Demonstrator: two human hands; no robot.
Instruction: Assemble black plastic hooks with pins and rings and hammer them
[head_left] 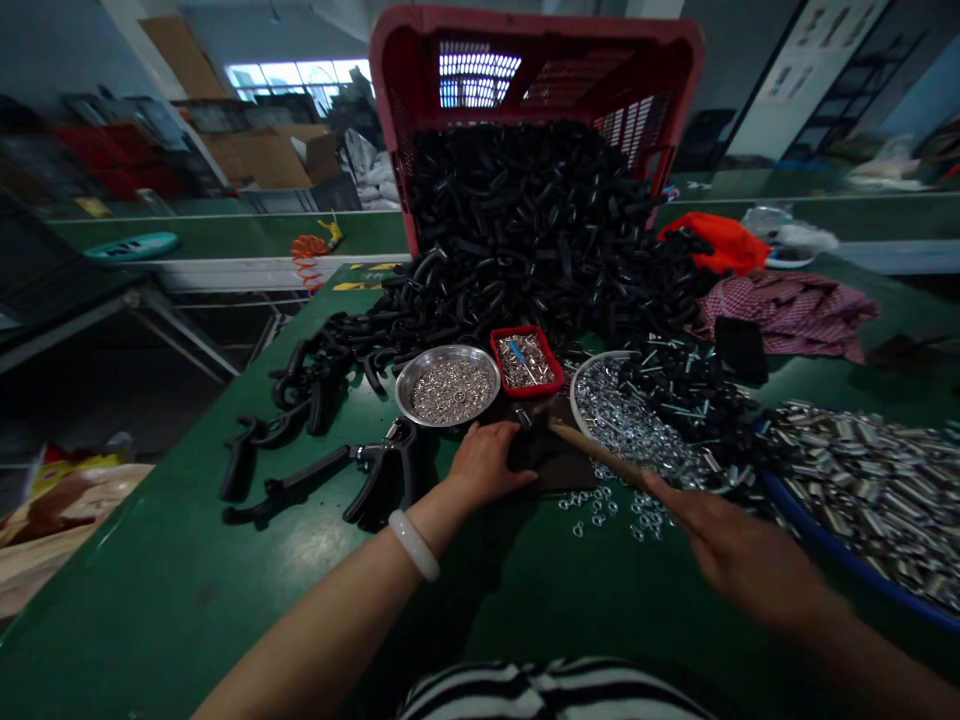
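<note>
A worker's right hand [739, 550] grips the wooden handle of a hammer [600, 450] at a green counter [225, 600], its fingers closed well back from the head, presumably to give the tool some swing. The hammer reaches far and left, its head over a dark block [566, 475] in the middle of the counter. The left hand [484, 465], a white bangle [414, 545] at its wrist, rests against the block's left side, thumb and forefinger spread, likely to steady work there; whether the fingers pinch anything small cannot be told. Just beyond stand a metal bowl [491, 377] of small fittings and a red tray [536, 391], apparently set for short reaches. To the right, a round dish [575, 395] holds shiny hardware, with loose rings [600, 505] beside it. At far center, a red crate [394, 120] tips toward the worker, probably so its black parts [517, 220] spill within reach.
</note>
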